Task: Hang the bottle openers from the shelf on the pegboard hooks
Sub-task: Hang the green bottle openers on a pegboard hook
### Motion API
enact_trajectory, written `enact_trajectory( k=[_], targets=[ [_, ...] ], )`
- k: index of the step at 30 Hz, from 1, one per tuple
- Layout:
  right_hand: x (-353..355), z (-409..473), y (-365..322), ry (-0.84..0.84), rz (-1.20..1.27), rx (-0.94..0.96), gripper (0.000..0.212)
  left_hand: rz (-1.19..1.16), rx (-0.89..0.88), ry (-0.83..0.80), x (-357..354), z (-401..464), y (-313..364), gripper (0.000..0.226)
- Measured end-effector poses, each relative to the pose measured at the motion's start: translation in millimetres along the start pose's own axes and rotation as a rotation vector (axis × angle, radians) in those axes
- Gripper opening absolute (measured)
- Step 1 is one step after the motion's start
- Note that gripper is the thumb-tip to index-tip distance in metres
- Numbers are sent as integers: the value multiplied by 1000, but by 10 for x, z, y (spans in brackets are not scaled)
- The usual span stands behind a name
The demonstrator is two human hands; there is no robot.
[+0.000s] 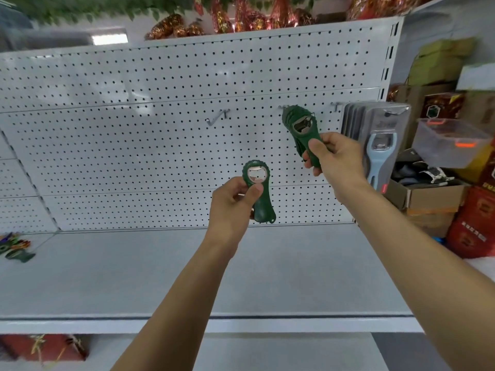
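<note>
Nearest the camera, the grey shelf (166,277) runs across the view, with a few dark green bottle openers (17,251) lying at its far left edge, blurred. Above the shelf, the left hand (231,203) grips a green opener (259,192) upright by the handle, thumb pressed on the front just below the metal ring, fingers curled round the back. It is held in the air in front of the pegboard (134,145), touching no hook.

Higher and to the right, the right hand (332,158) pinches the handle of a second green opener (301,129), thumb on the front and fingers curled behind. Its head is tilted up to the left, and its metal opening sits at the tip of a hook (284,107), where more green openers are stacked behind it. An empty hook (217,118) sticks out to the left. At the board's right edge, packaged blue openers (379,145) hang on another hook.
</note>
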State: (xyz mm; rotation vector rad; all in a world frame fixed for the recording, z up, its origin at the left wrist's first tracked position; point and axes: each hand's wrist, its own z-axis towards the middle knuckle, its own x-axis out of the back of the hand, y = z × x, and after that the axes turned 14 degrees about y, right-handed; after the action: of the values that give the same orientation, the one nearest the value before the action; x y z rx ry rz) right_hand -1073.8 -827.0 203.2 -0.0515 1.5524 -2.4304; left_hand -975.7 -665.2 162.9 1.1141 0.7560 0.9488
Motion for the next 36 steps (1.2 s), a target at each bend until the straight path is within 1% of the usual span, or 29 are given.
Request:
enact_trajectory(
  k=[12,14,17,20,23,24,26,28,30,34,36],
  targets=[
    [-138,204,72,13,-67,-59,10,-12,15,-6,-54,152,-43,5],
    [-121,155,94,22,-65,-110,8,-22,8,-10,-70,154,-45,5],
    [-84,-27,142,17,-26,-263,13,-32,2,-18,-96,147,-53,8],
    [-57,-308,135,-74,-55,-312,18,-52,-2,-30,-128,121,-59,5],
    [-16,-577,90,-223,-95,-253,25,-88,-10,-45,-163,69,-63,12],
    [5,-636,77,-263,-95,-223,24,-105,-11,-53,-172,51,-62,14],
    [52,-693,60,-289,-105,-162,14,-137,-10,-69,-188,17,-50,16],
    [97,-682,60,-254,-142,-104,6,-147,-18,-81,-212,-15,-26,15],
    [139,-652,51,-224,-167,-50,4,-131,-38,-89,-241,-36,2,13],
    [216,-601,-1,-155,-137,52,3,-96,-80,-114,-294,-70,68,13],
    [235,-566,-34,-99,-88,85,9,-72,-113,-123,-299,-86,88,15]
  ],
)
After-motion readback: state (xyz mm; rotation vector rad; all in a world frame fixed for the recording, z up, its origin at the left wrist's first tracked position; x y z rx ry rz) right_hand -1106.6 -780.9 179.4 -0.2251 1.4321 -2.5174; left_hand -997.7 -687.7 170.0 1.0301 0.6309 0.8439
